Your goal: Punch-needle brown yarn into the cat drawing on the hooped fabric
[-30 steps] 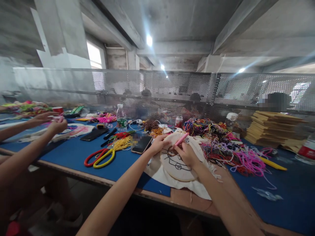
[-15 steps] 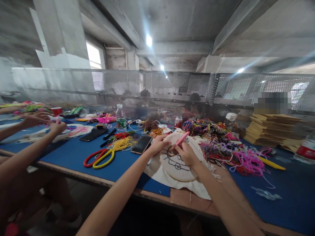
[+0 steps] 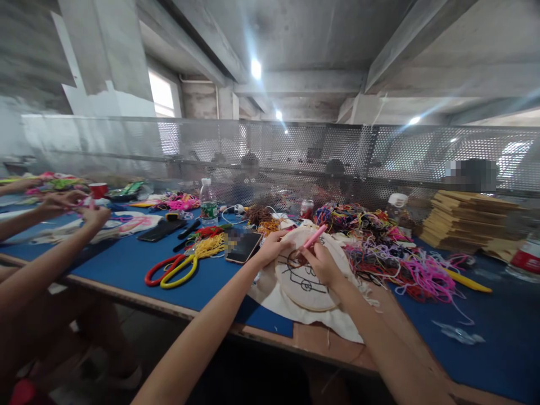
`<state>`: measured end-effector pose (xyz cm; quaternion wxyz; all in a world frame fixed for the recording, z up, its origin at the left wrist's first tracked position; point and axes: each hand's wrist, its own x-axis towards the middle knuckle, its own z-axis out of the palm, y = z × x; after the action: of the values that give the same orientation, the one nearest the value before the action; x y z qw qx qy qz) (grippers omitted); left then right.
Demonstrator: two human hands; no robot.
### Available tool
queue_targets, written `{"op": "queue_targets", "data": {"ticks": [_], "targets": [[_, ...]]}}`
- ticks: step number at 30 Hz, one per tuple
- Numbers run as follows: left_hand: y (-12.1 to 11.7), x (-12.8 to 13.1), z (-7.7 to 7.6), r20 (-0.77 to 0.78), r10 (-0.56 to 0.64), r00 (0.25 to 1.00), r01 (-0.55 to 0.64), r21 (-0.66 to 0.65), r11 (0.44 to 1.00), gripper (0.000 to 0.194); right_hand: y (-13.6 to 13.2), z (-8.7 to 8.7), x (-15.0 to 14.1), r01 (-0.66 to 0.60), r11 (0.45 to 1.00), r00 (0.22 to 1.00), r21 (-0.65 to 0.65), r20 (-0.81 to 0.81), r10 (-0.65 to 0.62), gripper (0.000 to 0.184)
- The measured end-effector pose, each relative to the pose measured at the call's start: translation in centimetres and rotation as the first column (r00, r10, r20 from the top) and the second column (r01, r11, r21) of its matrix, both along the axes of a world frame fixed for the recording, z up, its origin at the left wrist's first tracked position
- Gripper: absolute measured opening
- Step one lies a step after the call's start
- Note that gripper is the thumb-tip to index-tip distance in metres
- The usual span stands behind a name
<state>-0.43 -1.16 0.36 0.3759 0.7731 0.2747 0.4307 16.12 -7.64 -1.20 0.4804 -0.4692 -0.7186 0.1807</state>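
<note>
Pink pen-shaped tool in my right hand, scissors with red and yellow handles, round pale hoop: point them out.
Pink pen-shaped tool (image 3: 315, 237), head view: barrel's middle.
Scissors (image 3: 194, 265), head view: yellow handle loop.
Pale hoop (image 3: 314, 309), head view: near rim.

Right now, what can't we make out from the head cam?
All head view:
- Pink tool's lower tip: lost at the right hand's fingers.
- Part of the stitched drawing: covered by that hand.
- Left hand's grip underneath: hidden by the hand itself.
- Right-hand bottle: cut off by the picture edge.
- People behind the perforated screen: blurred.
</note>
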Motion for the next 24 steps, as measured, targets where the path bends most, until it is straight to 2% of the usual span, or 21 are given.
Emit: {"op": "queue_targets", "data": {"ticks": [4, 10, 16, 20, 24], "targets": [[0.0, 0.0, 0.1, -0.017, 0.019, 1.0, -0.019, 0.015, 1.0, 0.035, -0.4, 0.3, -0.2, 0.032, 0.999, 0.997, 0.009, 0.074, -0.033, 0.026], [0.0, 0.0, 0.0, -0.003, -0.03, 1.0, 0.03, 0.017, 0.999, 0.037, -1.3, 1.1, -0.6, 0.057, 0.996, 0.961, 0.062, 0.265, -0.072, 0.023], [0.4, -0.1, -0.3, -0.012, -0.02, 1.0, 0.021, 0.056, 0.998, 0.032, -1.1, 0.6, -1.0, 0.035, 0.986, 0.96, 0.161, 0.267, -0.078, 0.017], [0.5, 0.0, -0.4, -0.015, -0.006, 1.0, 0.007, 0.029, 1.0, 0.029, -0.8, 0.2, -1.4, -0.025, 0.974, 0.949, 0.225, 0.312, -0.048, 0.01], [0.5, 0.1, -0.5, -0.011, -0.028, 1.0, 0.028, 0.015, 0.999, 0.028, -0.9, 0.4, -1.5, -0.031, 0.975, 0.935, 0.219, 0.351, -0.049, 0.01]]}}
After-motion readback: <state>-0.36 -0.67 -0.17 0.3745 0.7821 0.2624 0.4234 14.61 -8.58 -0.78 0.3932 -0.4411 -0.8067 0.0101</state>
